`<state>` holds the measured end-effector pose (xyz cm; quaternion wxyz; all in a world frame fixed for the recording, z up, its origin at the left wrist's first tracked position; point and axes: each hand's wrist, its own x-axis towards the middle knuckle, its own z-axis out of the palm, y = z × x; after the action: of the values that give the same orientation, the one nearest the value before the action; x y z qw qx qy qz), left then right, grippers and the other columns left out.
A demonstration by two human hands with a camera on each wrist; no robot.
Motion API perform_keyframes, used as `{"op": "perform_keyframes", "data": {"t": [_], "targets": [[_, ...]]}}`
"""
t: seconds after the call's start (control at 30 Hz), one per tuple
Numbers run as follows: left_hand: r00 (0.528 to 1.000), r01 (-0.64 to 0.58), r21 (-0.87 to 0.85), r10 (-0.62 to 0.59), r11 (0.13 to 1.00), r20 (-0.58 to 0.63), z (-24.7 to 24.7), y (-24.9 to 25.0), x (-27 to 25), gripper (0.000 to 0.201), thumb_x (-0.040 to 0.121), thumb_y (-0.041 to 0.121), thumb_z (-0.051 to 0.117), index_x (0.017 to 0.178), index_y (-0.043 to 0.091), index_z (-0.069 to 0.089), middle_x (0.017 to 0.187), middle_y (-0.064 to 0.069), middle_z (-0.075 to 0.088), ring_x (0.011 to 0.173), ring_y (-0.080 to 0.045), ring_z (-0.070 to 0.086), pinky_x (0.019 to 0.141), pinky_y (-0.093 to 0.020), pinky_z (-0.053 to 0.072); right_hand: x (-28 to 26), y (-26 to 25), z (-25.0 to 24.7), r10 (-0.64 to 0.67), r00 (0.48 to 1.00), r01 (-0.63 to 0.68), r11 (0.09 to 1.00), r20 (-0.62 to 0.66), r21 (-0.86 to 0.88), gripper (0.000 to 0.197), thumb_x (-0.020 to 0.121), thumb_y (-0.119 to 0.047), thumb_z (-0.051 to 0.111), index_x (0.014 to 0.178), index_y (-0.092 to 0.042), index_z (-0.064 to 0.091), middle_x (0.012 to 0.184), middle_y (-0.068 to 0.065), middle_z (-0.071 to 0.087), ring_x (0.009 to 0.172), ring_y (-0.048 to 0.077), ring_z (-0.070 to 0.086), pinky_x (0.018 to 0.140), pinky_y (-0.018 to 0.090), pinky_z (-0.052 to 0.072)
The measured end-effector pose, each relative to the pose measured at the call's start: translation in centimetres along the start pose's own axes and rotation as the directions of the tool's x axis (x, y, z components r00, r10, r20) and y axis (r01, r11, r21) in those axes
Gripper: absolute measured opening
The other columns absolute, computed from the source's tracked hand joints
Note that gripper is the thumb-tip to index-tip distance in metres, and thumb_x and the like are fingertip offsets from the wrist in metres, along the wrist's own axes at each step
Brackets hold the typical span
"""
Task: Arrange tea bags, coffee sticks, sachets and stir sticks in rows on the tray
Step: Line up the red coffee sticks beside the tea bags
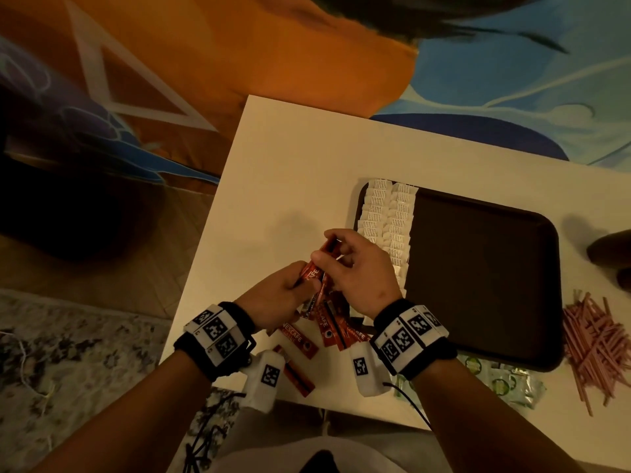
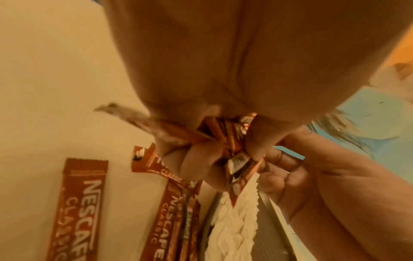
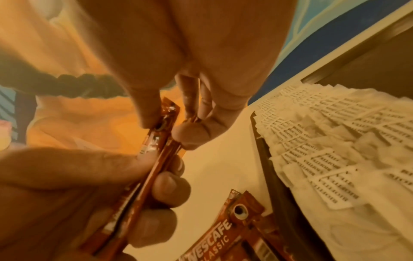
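Note:
Both hands meet over the white table, just left of the dark tray (image 1: 485,281). My left hand (image 1: 290,288) grips a bundle of red coffee sticks (image 1: 316,271) at its lower part. My right hand (image 1: 345,257) pinches the top ends of the same bundle (image 3: 165,123). More red coffee sticks (image 1: 327,331) lie loose on the table under my wrists (image 2: 82,208). Two rows of white sachets (image 1: 387,220) fill the tray's left side (image 3: 335,141). The rest of the tray is bare.
A heap of pink stir sticks (image 1: 594,339) lies right of the tray. Green tea bags (image 1: 505,378) lie at the tray's near right corner. The table's near edge (image 1: 341,409) runs just behind my wrists. A dark object (image 1: 611,250) sits at the far right.

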<state>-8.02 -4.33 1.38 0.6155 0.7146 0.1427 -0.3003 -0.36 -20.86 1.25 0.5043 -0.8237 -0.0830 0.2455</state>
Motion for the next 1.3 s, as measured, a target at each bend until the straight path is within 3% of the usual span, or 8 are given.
{"op": "perform_keyframes", "data": {"t": [0.17, 0.23, 0.33, 0.47, 0.57, 0.73, 1.03, 1.3], "targets": [[0.995, -0.060, -0.072, 0.065, 0.996, 0.070, 1.2, 1.4, 1.0, 0.018, 0.108, 0.023, 0.045, 0.112, 0.008, 0.055, 0.081, 0.006, 0.068, 0.066, -0.012, 0.058, 0.058, -0.030, 0.049, 0.0, 0.1, -1.9, -0.003, 0.999, 0.005, 1.000, -0.039, 0.029, 0.033, 0.087, -0.029, 0.080, 0.118, -0.033, 0.068, 0.096, -0.002, 0.065, 0.079, 0.016, 0.069, 0.066, 0.044, 0.063], [0.989, -0.096, -0.107, 0.107, 0.990, 0.103, 1.7, 2.4, 1.2, 0.017, 0.108, 0.019, 0.045, 0.113, 0.009, 0.057, 0.091, -0.001, 0.072, 0.072, -0.017, 0.062, 0.054, -0.027, 0.047, -0.2, 0.1, -2.9, 0.003, 0.999, 0.000, 0.998, -0.050, 0.058, 0.028, 0.088, -0.020, 0.079, 0.112, -0.029, 0.071, 0.091, -0.002, 0.067, 0.073, 0.015, 0.069, 0.064, 0.044, 0.062], [0.984, -0.112, -0.141, 0.130, 0.984, 0.122, 2.3, 3.4, 1.8, 0.014, 0.107, 0.022, 0.048, 0.116, 0.015, 0.058, 0.101, -0.014, 0.072, 0.081, -0.035, 0.063, 0.053, -0.032, 0.047, -0.5, 0.3, -4.4, 0.017, 0.998, -0.012, 0.997, -0.061, 0.075, 0.030, 0.086, -0.018, 0.081, 0.111, -0.031, 0.072, 0.093, -0.002, 0.069, 0.075, 0.017, 0.069, 0.066, 0.046, 0.063], [0.977, -0.123, -0.118, 0.141, 0.985, 0.159, 3.4, 4.7, 2.8, 0.039, 0.102, 0.043, 0.055, 0.128, 0.014, 0.055, 0.106, -0.030, 0.064, 0.085, -0.059, 0.057, 0.076, -0.064, 0.053, -1.1, 0.9, -6.6, 0.057, 0.994, -0.047, 0.994, -0.094, 0.098, 0.041, 0.081, -0.019, 0.086, 0.115, -0.033, 0.068, 0.095, -0.002, 0.072, 0.085, 0.015, 0.070, 0.075, 0.041, 0.063], [0.976, -0.125, -0.093, 0.139, 0.988, 0.170, 4.2, 5.4, 3.6, 0.033, 0.105, 0.033, 0.052, 0.129, 0.010, 0.053, 0.087, -0.010, 0.067, 0.072, -0.037, 0.056, 0.062, -0.043, 0.053, -1.6, 1.2, -8.3, 0.096, 0.987, -0.077, 0.987, -0.130, 0.144, 0.041, 0.079, -0.014, 0.087, 0.111, -0.032, 0.069, 0.099, -0.001, 0.073, 0.090, 0.017, 0.073, 0.075, 0.042, 0.064], [0.958, -0.115, -0.168, 0.154, 0.979, 0.240, 6.0, 6.8, 4.8, 0.028, 0.104, 0.018, 0.053, 0.132, 0.010, 0.052, 0.100, -0.007, 0.069, 0.082, -0.013, 0.069, 0.059, -0.024, 0.054, -2.5, 1.5, -10.3, 0.138, 0.971, -0.093, 0.970, -0.195, 0.225, 0.039, 0.077, -0.004, 0.086, 0.108, -0.022, 0.069, 0.095, 0.000, 0.073, 0.081, 0.017, 0.075, 0.071, 0.041, 0.065], [0.949, -0.102, -0.125, 0.134, 0.987, 0.284, 8.1, 7.8, 6.5, 0.025, 0.104, 0.021, 0.054, 0.126, 0.010, 0.050, 0.088, -0.003, 0.063, 0.077, -0.017, 0.066, 0.060, -0.025, 0.054, -3.2, 2.5, -13.9, 0.142, 0.972, -0.074, 0.941, -0.188, 0.329, 0.026, 0.084, 0.000, 0.079, 0.106, -0.012, 0.072, 0.090, 0.007, 0.076, 0.085, 0.021, 0.076, 0.073, 0.039, 0.064], [0.976, -0.116, -0.189, 0.147, 0.975, 0.162, 9.2, 8.8, 7.5, 0.013, 0.101, 0.041, 0.056, 0.103, 0.028, 0.056, 0.081, 0.004, 0.055, 0.076, -0.016, 0.058, 0.059, -0.023, 0.045, -3.2, 3.5, -17.8, 0.131, 0.966, -0.030, 0.915, -0.225, 0.403, 0.011, 0.091, 0.003, 0.069, 0.101, -0.002, 0.072, 0.090, 0.015, 0.075, 0.080, 0.029, 0.076, 0.071, 0.033, 0.064]]}}
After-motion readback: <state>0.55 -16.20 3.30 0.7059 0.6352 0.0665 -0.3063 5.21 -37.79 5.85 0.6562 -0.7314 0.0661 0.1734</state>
